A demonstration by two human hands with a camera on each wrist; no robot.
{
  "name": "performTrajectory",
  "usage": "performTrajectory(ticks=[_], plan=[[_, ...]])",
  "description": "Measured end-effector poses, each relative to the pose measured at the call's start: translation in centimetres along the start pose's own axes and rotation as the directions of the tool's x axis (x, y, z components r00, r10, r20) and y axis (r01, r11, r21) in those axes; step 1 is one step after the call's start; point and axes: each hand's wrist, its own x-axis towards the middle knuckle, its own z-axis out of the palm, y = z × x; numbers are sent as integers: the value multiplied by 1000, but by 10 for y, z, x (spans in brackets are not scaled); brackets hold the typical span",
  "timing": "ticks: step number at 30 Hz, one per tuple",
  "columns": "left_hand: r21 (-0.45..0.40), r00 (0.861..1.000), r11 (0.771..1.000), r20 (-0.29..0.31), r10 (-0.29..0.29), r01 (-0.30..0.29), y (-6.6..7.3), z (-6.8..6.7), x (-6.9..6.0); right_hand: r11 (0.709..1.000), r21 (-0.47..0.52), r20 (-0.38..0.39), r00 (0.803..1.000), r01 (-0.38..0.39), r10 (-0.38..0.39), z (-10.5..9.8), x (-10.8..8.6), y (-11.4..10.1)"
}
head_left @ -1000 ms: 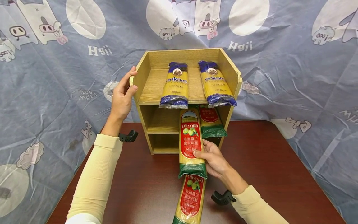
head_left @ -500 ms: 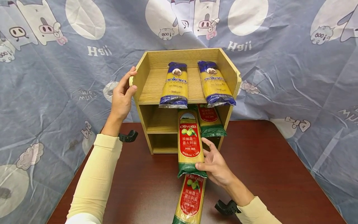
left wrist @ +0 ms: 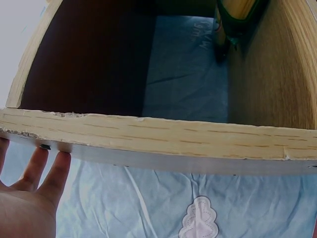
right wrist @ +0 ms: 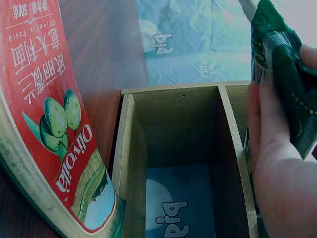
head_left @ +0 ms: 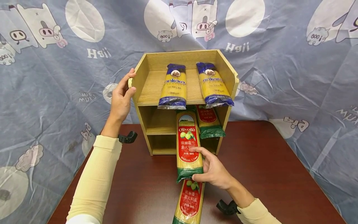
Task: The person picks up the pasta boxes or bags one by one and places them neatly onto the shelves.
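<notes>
Olivoilà spaghetti pack, red-labelled with green ends, sits partly in the middle compartment of a wooden shelf unit: its far end is in under the top tier, and its near end juts out past the front. The right hand holds that near end by its side, partly closed around it, with the thumb at the lower corner and a finger lying across the label. In the same compartment, just beside it on the right, a second Olivoilà pack also pokes out over the front edge.

Two blue-and-yellow ankara packs lie on the top tier, apart from each other, the right one at a slant near the side wall; the lower ends of both reach the front edge. Packs and hand hide part of the bottom compartment.

The left hand grips the upper front corner of the unit's left side panel, a small gap between thumb and fingers, fingertips against the outer face. A third Olivoilà pack lies on the dark red surface in front, its top overlapped in the head view; whether the two packs touch, I cannot tell.
</notes>
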Motion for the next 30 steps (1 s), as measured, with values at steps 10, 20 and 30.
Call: performTrajectory(ticks=[10,20,30], plan=[[16,1000,1000,12,13,-14,0,-1,-1,995,-87,-102,993,45,-53,-6,14,6],[25,999,999,33,19,-20,-1,-1,-2,988,-141,-206,974,64,-93,-22,32,4],[59,998,997,39,47,-50,-5,-6,0,945,-298,-437,900,-132,-12,-27,46,-2]])
